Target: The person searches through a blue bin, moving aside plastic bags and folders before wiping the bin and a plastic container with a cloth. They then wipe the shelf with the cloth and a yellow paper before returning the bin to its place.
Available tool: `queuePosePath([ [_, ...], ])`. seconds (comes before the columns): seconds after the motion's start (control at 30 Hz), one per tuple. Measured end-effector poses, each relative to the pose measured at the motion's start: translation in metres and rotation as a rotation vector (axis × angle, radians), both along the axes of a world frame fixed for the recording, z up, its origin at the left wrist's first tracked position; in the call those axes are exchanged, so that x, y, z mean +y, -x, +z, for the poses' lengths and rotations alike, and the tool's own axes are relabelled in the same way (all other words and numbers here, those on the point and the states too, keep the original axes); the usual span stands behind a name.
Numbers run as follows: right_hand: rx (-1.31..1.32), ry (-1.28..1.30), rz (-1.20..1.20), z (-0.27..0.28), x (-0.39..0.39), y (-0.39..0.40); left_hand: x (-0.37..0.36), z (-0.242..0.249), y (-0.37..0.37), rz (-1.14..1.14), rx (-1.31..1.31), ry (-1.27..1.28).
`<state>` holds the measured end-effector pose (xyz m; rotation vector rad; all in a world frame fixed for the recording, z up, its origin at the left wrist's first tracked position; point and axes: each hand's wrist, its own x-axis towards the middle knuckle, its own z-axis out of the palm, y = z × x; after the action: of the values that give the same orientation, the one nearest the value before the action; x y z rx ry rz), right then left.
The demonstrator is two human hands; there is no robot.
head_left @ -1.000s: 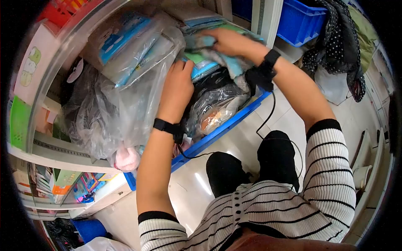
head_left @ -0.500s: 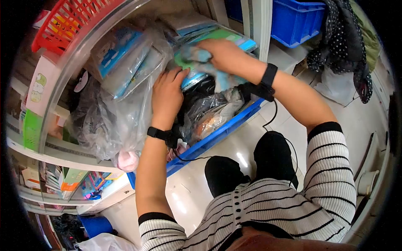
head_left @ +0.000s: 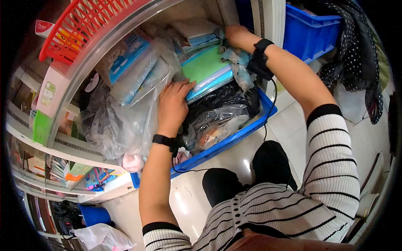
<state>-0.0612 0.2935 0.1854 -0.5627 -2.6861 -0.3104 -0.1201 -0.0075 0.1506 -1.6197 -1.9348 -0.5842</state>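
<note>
My left hand (head_left: pixel 172 108) rests with its fingers stretched over the near left corner of a stack of green and blue plastic-wrapped packs (head_left: pixel 207 69). It presses on the stack without wrapping round it. At the stack's far right end, my right hand (head_left: pixel 241 37) is closed on a crumpled blue-grey cloth (head_left: pixel 240 69), which hangs down over the packs' right edge. The fingertips of that hand are partly hidden. Beneath lies a blue bin (head_left: pixel 201 157), holding black plastic bags (head_left: pixel 238 98) and a clear bag (head_left: pixel 217 125) with something orange and white inside.
Left of the stack are clear-bagged blue packs (head_left: pixel 130 62) and loose clear plastic (head_left: pixel 121 121). A red basket (head_left: pixel 79 31) sits on the curved shelf. Another blue bin (head_left: pixel 310 33) and a polka-dot cloth (head_left: pixel 349 58) are at right. A white bag (head_left: pixel 100 236) lies on the floor.
My right hand has moved with the cloth from the middle of the green pack to its far right edge, uncovering the pack. My left hand stays at the stack's corner.
</note>
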Motion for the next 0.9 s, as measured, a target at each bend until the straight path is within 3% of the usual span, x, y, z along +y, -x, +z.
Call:
queuePosePath([
  [0.03,-0.136,-0.062,0.073,0.004,-0.005,-0.005,0.000,0.000,-0.001,0.007,-0.001,0.002],
  [0.1,0.002,-0.141,0.199,-0.014,0.001,-0.008,-0.001,0.000,-0.002,0.038,0.029,0.003],
  [0.2,0.058,0.164,0.276,0.001,-0.035,-0.041,0.000,0.001,-0.004,0.013,0.005,-0.016],
  [0.43,0.090,0.364,0.456,0.017,-0.048,-0.085,0.000,0.001,-0.003,0.028,0.014,-0.001],
  [0.5,0.127,0.334,0.386,0.027,-0.042,-0.085,0.000,0.000,-0.003,0.058,0.025,0.019],
  [0.57,0.379,0.158,0.180,0.037,-0.020,-0.069,0.000,0.000,-0.003,0.056,0.022,0.018],
  [0.7,0.305,0.079,0.010,0.051,-0.006,-0.033,-0.001,0.002,-0.004,0.027,0.020,0.000],
  [0.83,0.043,0.655,0.074,0.041,-0.036,-0.006,-0.001,0.000,-0.002,0.016,0.012,-0.013],
  [0.9,0.011,0.538,0.069,0.012,-0.017,0.023,-0.001,0.001,-0.004,0.021,0.003,-0.010],
])
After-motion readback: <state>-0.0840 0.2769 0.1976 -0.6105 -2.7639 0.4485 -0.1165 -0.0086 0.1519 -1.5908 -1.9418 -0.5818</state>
